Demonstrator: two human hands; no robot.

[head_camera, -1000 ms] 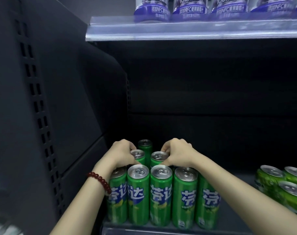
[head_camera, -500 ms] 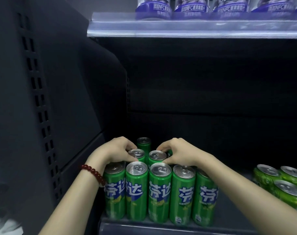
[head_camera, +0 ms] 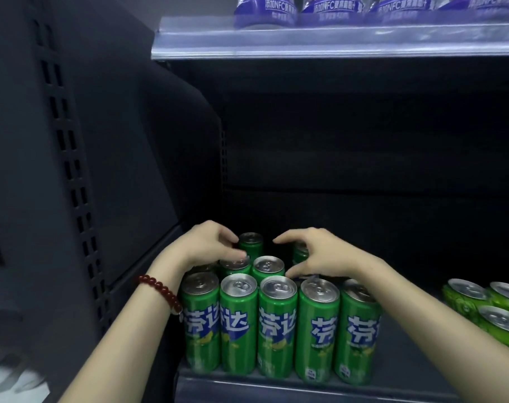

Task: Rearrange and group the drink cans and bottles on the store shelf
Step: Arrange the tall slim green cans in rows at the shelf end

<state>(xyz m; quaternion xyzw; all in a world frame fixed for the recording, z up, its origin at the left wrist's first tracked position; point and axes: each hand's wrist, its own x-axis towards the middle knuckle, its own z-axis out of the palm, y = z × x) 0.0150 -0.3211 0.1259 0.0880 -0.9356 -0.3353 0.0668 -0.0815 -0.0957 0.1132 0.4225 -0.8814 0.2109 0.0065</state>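
At shelf rear: left hand, right hand half-open over green cans, gripping nothing; rigid, smooth, probably heavy; grasp sidewalls.

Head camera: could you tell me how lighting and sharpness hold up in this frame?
Head view: front slim green cans are well lit and sharp; the shelf's back sinks into near-black shadow; purple bottles above look soft; edges bow from the wide lens.

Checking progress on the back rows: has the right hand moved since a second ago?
Yes. The right hand has opened and reached farther back, past the front row of green cans, toward a rear can.
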